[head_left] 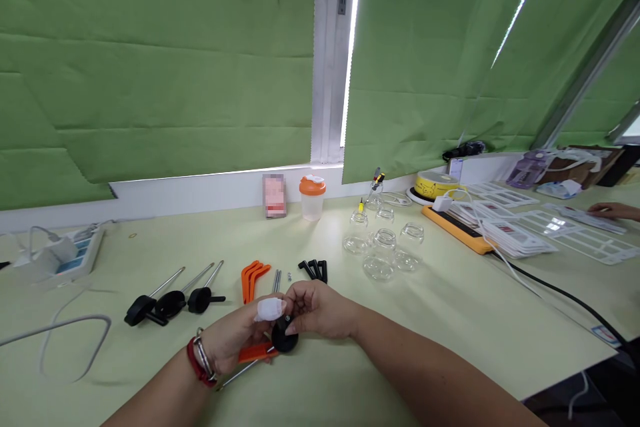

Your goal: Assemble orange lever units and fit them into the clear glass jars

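Note:
My left hand (235,333), with a white wrap on one finger, is closed around a black round lid (285,340) with a thin metal rod (240,373) slanting down to the left. An orange handle piece (257,351) lies under the same fingers. My right hand (317,310) pinches at the top of the lid, fingertips touching its raised black part; any small piece between them is hidden. Just beyond my hands are orange handles (254,277), metal rods (277,280) and short black handles (315,271). To the left lie three black lids with rods (171,303).
Several glass jars (380,257) stand right of centre, near an orange-lidded cup (313,199). A power strip (80,250) and white cable (95,320) are at left. At right are an orange-edged box (460,230), paper sheets (520,240) and another person's hand (607,209).

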`<state>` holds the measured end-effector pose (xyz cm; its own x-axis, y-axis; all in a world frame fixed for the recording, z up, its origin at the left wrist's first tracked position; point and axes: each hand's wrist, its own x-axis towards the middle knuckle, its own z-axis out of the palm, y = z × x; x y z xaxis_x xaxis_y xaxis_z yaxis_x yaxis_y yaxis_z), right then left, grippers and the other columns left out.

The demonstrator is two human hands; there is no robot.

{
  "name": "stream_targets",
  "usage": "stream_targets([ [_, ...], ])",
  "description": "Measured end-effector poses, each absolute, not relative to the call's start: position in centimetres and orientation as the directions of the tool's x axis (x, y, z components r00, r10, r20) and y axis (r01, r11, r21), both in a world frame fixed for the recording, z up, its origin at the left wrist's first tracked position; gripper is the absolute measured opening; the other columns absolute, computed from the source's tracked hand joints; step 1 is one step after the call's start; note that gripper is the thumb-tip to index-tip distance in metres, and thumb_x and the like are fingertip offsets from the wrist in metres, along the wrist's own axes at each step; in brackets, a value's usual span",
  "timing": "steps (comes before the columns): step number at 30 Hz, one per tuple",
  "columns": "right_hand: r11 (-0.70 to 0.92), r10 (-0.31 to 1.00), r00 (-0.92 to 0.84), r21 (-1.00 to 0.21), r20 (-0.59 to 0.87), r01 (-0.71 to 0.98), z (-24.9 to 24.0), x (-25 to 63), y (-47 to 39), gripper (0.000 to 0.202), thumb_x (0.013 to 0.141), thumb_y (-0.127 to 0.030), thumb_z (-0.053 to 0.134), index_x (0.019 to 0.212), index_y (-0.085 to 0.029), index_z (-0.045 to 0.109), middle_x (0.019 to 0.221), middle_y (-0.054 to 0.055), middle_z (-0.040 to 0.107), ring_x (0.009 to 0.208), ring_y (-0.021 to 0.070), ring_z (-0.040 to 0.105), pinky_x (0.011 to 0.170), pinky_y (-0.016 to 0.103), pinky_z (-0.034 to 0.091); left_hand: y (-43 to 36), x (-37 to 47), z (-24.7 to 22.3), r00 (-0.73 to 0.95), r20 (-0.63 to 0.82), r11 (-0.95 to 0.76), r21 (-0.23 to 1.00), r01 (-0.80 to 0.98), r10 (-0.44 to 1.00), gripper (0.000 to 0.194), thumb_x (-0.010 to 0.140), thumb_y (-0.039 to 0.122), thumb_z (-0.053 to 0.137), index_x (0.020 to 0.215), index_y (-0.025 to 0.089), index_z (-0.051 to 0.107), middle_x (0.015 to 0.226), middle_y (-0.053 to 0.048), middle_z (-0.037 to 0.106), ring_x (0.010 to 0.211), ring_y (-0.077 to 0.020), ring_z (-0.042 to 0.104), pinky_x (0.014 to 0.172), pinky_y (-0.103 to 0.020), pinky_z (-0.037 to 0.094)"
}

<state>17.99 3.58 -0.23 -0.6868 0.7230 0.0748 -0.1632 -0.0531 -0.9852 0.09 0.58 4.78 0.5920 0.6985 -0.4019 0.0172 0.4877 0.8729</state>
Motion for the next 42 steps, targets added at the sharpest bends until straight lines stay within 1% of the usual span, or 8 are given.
stream_targets([
  [6, -0.034, 0.719, -0.689, -0.986, 0.088, -0.161, 0.1, 18.1, 3.4, 0.038, 0.056, -0.026, 0.082, 0.083, -0.015, 0.058, 0.076, -0.002, 0.058, 0.07, 0.0093, 0.055, 0.069, 0.026, 0.044, 0.7, 0.0, 4.4, 0.587, -0.403, 0.483, 0.876, 0.024, 0.702, 0.043, 0.066, 0.052, 0.064, 0.093, 0.019, 0.056, 0.073, -0.003, 0.058, 0.059, -0.0156, 0.054, 0.053, -0.027, 0.042],
  [9, -0.012, 0.716, -0.691, -0.988, 0.098, -0.152, 0.5, 18.2, 3.2, 0.034, 0.057, -0.027, 0.081, 0.08, -0.014, 0.059, 0.077, -0.002, 0.058, 0.069, 0.0092, 0.054, 0.07, 0.026, 0.044, 0.6, 0.0, 4.5, 0.577, -0.408, 0.483, 0.875, 0.027, 0.708, 0.048, 0.065, 0.051, 0.065, 0.101, 0.02, 0.054, 0.073, -0.003, 0.058, 0.06, -0.0166, 0.055, 0.052, -0.027, 0.042],
  [13, -0.005, 0.718, -0.689, -0.99, 0.095, -0.142, 0.7, 18.2, 3.2, 0.034, 0.057, -0.027, 0.081, 0.079, -0.014, 0.059, 0.075, -0.002, 0.057, 0.068, 0.0091, 0.053, 0.068, 0.025, 0.043, 0.6, 0.0, 4.6, 0.565, -0.414, 0.487, 0.873, 0.026, 0.713, 0.052, 0.065, 0.05, 0.065, 0.104, 0.019, 0.053, 0.073, -0.003, 0.057, 0.06, -0.017, 0.054, 0.053, -0.028, 0.041],
  [21, -0.057, 0.723, -0.688, -0.987, 0.063, -0.149, 1.1, 18.2, 3.0, 0.035, 0.054, -0.028, 0.083, 0.077, -0.013, 0.061, 0.074, -0.002, 0.059, 0.069, 0.0098, 0.055, 0.07, 0.026, 0.043, 0.8, -0.1, 4.3, 0.573, -0.416, 0.483, 0.875, 0.041, 0.706, 0.053, 0.066, 0.054, 0.063, 0.104, 0.019, 0.051, 0.075, -0.004, 0.056, 0.061, -0.0181, 0.052, 0.054, -0.029, 0.041],
  [25, -0.07, 0.727, -0.684, -0.985, 0.056, -0.155, 1.5, 18.4, 2.9, 0.033, 0.055, -0.03, 0.082, 0.078, -0.012, 0.064, 0.075, -0.001, 0.061, 0.071, 0.0106, 0.057, 0.073, 0.027, 0.044, 0.7, 0.0, 4.7, 0.581, -0.411, 0.474, 0.879, 0.049, 0.703, 0.051, 0.067, 0.051, 0.062, 0.107, 0.02, 0.051, 0.073, -0.002, 0.055, 0.061, -0.0168, 0.052, 0.053, -0.027, 0.04],
  [31, -0.092, 0.708, -0.704, -0.982, 0.051, -0.164, 1.1, 18.6, 3.0, 0.033, 0.052, -0.029, 0.083, 0.076, -0.012, 0.067, 0.077, 0.001, 0.065, 0.071, 0.0112, 0.059, 0.074, 0.028, 0.047, 0.4, 0.5, 5.4, 0.607, -0.398, 0.431, 0.897, 0.099, 0.688, 0.047, 0.063, 0.046, 0.065, 0.1, 0.018, 0.055, 0.07, -0.001, 0.055, 0.056, -0.0146, 0.05, 0.048, -0.026, 0.04],
  [37, -0.113, 0.714, -0.7, -0.986, 0.006, -0.124, 0.8, 18.7, 3.0, 0.034, 0.052, -0.026, 0.084, 0.079, -0.012, 0.068, 0.074, 0.001, 0.066, 0.067, 0.0104, 0.06, 0.071, 0.027, 0.048, 0.4, 0.4, 5.2, 0.59, -0.423, 0.445, 0.888, 0.118, 0.688, 0.043, 0.065, 0.045, 0.063, 0.097, 0.018, 0.055, 0.066, 0.0, 0.055, 0.055, -0.0137, 0.051, 0.047, -0.025, 0.041],
  [42, -0.097, 0.715, -0.698, -0.984, 0.037, -0.151, 1.2, 18.7, 2.8, 0.032, 0.054, -0.03, 0.083, 0.077, -0.012, 0.069, 0.075, 0.001, 0.066, 0.069, 0.0115, 0.06, 0.074, 0.029, 0.048, 0.4, 0.4, 5.2, 0.591, -0.425, 0.45, 0.885, 0.115, 0.686, 0.042, 0.063, 0.044, 0.065, 0.094, 0.018, 0.055, 0.067, -0.001, 0.057, 0.056, -0.0147, 0.052, 0.048, -0.026, 0.042],
])
